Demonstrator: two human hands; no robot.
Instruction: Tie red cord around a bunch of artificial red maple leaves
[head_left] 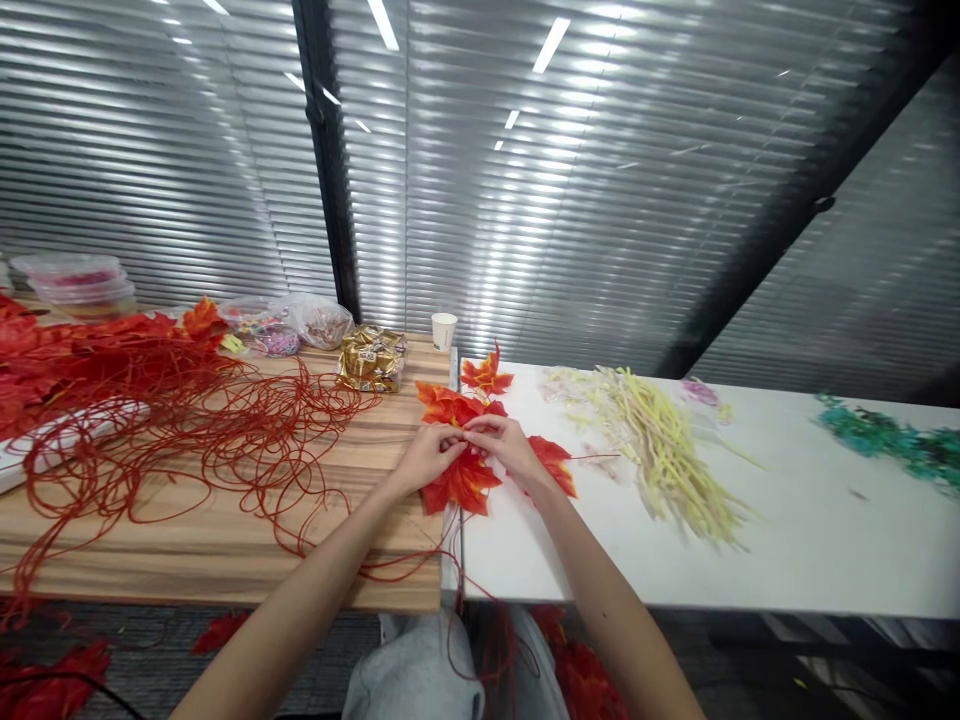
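Note:
My left hand (433, 456) and my right hand (501, 446) meet above the seam between two tables, fingertips pinched close together. What lies between the fingertips is too small to make out. Around them are red-orange artificial maple leaves: one leaf (448, 403) behind the fingers, another leaf (463, 487) below, and a third leaf (553, 464) beside my right wrist. Farther back, a separate-looking leaf (487, 372) rests on the white table. Thin red cord (420, 555) runs near the leaves and hangs over the front edge toward my lap.
A tangle of red cord (225, 430) and a heap of red leaves (90, 350) cover the wooden table's left. A gold packet (371, 358) and paper cup (443, 331) stand behind. Yellow strips (660, 440) and green garland (892, 440) lie on the white table (817, 540).

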